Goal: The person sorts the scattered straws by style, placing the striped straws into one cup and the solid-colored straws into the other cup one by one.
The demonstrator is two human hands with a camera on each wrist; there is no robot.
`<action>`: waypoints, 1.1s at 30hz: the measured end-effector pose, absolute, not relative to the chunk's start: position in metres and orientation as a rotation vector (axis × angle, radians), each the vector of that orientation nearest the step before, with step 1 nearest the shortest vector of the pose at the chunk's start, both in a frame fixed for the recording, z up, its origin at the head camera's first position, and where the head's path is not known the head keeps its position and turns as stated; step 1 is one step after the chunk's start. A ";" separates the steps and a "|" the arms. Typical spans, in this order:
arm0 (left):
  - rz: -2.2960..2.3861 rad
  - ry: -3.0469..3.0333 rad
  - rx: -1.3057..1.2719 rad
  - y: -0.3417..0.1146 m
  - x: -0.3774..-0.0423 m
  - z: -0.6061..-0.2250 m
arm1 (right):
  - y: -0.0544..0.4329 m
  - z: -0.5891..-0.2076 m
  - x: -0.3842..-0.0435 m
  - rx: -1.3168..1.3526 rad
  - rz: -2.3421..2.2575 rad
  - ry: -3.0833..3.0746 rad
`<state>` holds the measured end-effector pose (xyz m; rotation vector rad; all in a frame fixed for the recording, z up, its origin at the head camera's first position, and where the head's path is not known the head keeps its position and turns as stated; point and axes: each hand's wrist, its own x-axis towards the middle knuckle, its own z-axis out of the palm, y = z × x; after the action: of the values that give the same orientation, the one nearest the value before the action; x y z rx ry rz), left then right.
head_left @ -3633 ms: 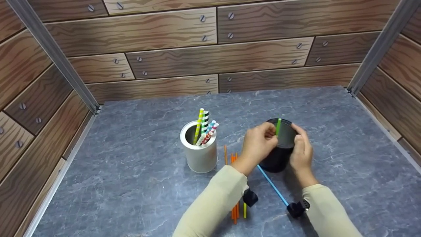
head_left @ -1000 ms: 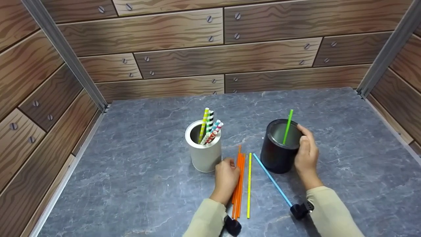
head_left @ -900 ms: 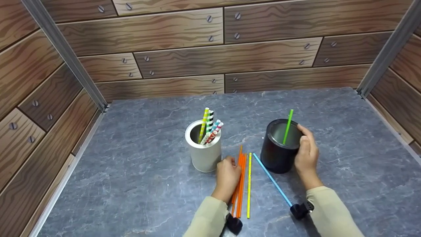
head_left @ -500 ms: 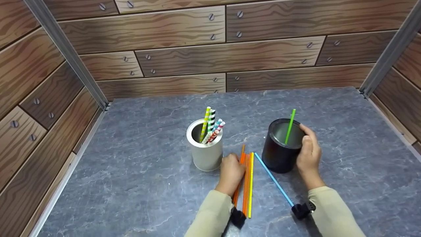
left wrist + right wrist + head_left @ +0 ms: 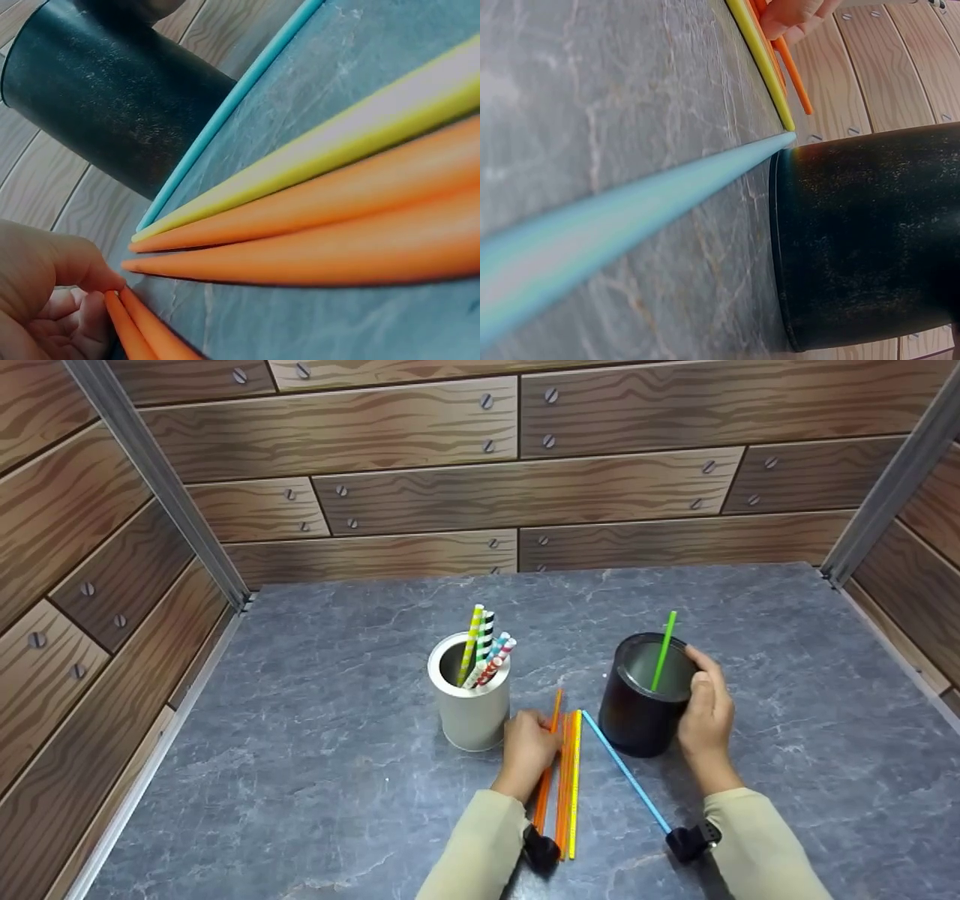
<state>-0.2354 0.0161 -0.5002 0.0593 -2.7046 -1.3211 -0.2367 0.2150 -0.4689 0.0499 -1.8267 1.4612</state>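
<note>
My left hand (image 5: 527, 746) pinches a pair of orange straws (image 5: 154, 330) between thumb and fingers, low at the table. Close to its right lie more orange straws (image 5: 563, 795), side by side with a yellow straw (image 5: 575, 787). A blue straw (image 5: 630, 776) slants across the table, its far end near the yellow one's tip. My right hand (image 5: 705, 720) grips the black cup (image 5: 636, 716) from the right, index finger up at the rim. One green straw (image 5: 664, 652) leans inside that cup. In the right wrist view the black cup (image 5: 862, 240) fills the right side.
Left of the straws stands a white can (image 5: 471, 720) holding several patterned paper straws (image 5: 469, 645). The can is right beside my left hand. Wood-patterned walls (image 5: 420, 502) bound the grey marbled table (image 5: 300, 720) at the back and sides.
My left hand has let go of the green straw in the cup and come down to the orange straws. Some orange straws have shifted right against the yellow one. The right hand stays on the cup.
</note>
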 end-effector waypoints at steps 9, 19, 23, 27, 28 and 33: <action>-1.401 -2.673 0.073 0.013 -0.234 -0.501 | 0.217 -0.468 -0.236 0.056 1.455 -1.818; -1.642 -2.636 0.103 0.013 -0.230 -0.490 | 0.215 -0.467 -0.234 0.047 1.453 -1.817; -1.754 -2.587 0.086 0.014 -0.230 -0.480 | 0.213 -0.466 -0.233 0.060 1.461 -1.817; -1.798 -2.534 0.070 0.014 -0.231 -0.473 | 0.214 -0.467 -0.235 0.048 1.470 -1.820; -1.800 -2.524 0.070 0.014 -0.231 -0.472 | 0.214 -0.468 -0.235 0.044 1.471 -1.821; -1.799 -2.460 0.038 0.016 -0.231 -0.465 | 0.216 -0.468 -0.237 0.046 1.469 -1.821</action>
<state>-0.2311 0.0155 -0.4649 0.0385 -2.4599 -1.7992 -0.2371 0.2158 -0.4675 0.0458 -1.8213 1.4693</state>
